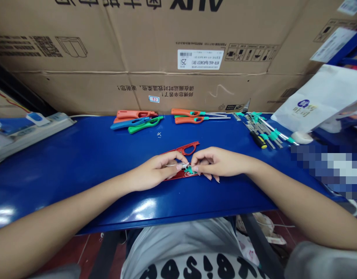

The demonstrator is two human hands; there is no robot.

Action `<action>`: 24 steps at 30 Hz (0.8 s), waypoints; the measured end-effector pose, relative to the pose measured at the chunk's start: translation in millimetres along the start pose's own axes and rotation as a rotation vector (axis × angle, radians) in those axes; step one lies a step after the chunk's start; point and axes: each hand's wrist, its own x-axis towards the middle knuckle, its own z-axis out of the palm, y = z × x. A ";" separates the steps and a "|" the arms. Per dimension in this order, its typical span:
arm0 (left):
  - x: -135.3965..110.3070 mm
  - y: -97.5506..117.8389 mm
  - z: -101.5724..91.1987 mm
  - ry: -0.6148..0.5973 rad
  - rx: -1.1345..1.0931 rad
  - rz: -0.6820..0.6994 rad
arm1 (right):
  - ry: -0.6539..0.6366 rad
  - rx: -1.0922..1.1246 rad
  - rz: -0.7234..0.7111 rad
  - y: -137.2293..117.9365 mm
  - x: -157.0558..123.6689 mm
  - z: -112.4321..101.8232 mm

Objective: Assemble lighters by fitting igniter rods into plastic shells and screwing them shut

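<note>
Over the middle of the blue table, my left hand (155, 170) is closed in a pinch on a small white part (184, 166), with a thin metal rod running back under the fingers. My right hand (217, 162) meets it from the right, fingertips closed on a small green plastic piece (190, 170). Below both hands lies a red lighter shell half (178, 176), partly covered by the fingers. Just behind them is the other red shell half (191, 148), with its trigger loop showing. A thin white wire curls by the green piece; its ends are hidden.
Orange, blue and green lighter shells (133, 114) lie at the back. Orange-handled lighters (190, 120) with metal tubes sit right of them. Farther right are metal tubes with green ends (267, 130), a black-yellow screwdriver (258, 139) and a white bag (318, 99). A cardboard box (155, 50) stands behind.
</note>
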 end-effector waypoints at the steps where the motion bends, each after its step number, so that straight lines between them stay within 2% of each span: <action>1: -0.2 -0.1 -0.3 -0.004 0.013 0.005 | 0.001 -0.003 0.000 -0.2 -0.2 -0.1; 7: -1.2 1.0 -0.8 0.000 0.071 0.012 | -0.014 -0.008 -0.013 -2.4 -1.0 -0.5; 24: -0.4 0.1 -1.0 -0.010 0.047 0.012 | -0.022 0.001 -0.019 0.8 -0.5 -1.1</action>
